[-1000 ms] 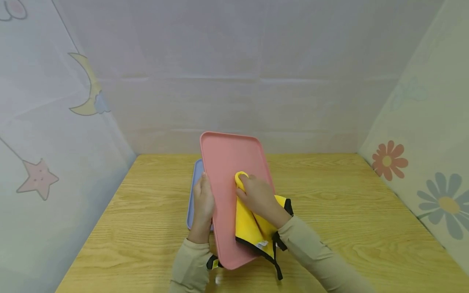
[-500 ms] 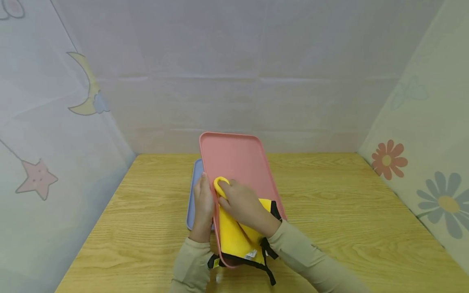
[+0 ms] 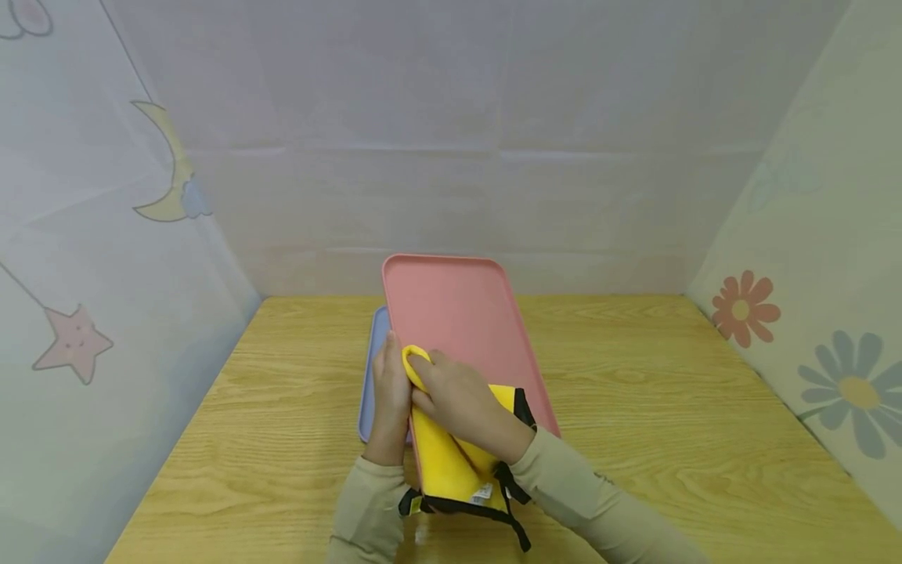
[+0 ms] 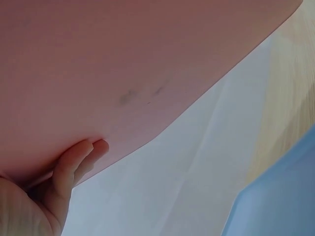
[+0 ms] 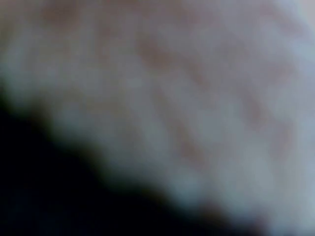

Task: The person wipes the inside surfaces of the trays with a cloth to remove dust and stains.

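My left hand (image 3: pixel 391 384) grips a pink tray (image 3: pixel 458 301) by its left edge, holding it tilted up above the table. In the left wrist view, the fingers (image 4: pixel 74 164) lie against the underside of the tray, which has a few dark smudges (image 4: pixel 129 97). With its fingers curled, my right hand (image 3: pixel 461 399) holds a yellow cloth (image 3: pixel 440 462) with black trim on the tray's face, right beside the left hand. The cloth's loose part hangs over the tray's lower end, a white tag (image 3: pixel 481 493) showing. The right wrist view is a blur.
Behind the pink tray, a blue tray (image 3: pixel 369 395) lies on the wooden table (image 3: pixel 648 376), mostly covered in the head view. A pale sheet (image 3: pixel 451 157) hangs beyond the table's far edge. Printed sheets stand on both sides.
My right hand has slid the yellow cloth left across the pink tray, from near its middle to its left edge by my left hand. The left hand has stayed nearly in place.
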`<action>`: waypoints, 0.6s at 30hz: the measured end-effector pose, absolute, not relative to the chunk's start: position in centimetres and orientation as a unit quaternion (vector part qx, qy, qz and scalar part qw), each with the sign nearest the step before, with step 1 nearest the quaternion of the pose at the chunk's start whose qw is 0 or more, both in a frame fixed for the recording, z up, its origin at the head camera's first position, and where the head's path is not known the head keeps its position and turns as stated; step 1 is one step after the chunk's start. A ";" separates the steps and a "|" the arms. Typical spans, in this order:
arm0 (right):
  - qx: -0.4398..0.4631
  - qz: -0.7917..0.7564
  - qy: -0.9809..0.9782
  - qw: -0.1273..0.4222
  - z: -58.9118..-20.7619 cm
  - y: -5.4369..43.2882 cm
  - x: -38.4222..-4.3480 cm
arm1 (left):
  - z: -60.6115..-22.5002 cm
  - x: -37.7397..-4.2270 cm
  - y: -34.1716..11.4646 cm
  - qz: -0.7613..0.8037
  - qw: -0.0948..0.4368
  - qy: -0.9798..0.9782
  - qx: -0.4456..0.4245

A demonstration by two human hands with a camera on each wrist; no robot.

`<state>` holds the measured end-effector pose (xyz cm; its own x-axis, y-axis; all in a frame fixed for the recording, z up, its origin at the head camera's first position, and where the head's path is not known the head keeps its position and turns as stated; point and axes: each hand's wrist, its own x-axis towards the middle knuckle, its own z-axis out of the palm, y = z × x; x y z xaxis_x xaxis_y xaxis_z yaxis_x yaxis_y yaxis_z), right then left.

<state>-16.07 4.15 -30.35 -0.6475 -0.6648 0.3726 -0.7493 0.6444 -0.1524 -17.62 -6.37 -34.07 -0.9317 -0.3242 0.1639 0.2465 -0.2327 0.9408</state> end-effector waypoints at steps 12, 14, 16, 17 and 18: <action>0.374 0.126 -0.903 0.169 -30.8 4.6 -15.9 | -33.9 -17.3 -6.3 -0.772 0.167 -0.611 0.053; 0.370 0.123 -0.905 0.172 -30.9 4.7 -15.9 | -34.0 -17.3 -6.3 -0.771 0.165 -0.612 0.055; 0.366 0.121 -0.906 0.172 -30.9 4.8 -16.0 | -34.0 -17.3 -6.3 -0.771 0.161 -0.613 0.057; 0.365 0.121 -0.907 0.171 -30.9 4.9 -16.0 | -33.9 -17.3 -6.4 -0.773 0.160 -0.612 0.057; 0.363 0.121 -0.908 0.171 -30.9 5.0 -16.1 | -33.9 -17.3 -6.4 -0.775 0.158 -0.609 0.059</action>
<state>-16.08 5.02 -30.94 -0.6785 -0.6168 0.3990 -0.7000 0.7077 -0.0964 -17.31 -6.38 -33.93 -0.9428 -0.3176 0.1012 0.1734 -0.2080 0.9626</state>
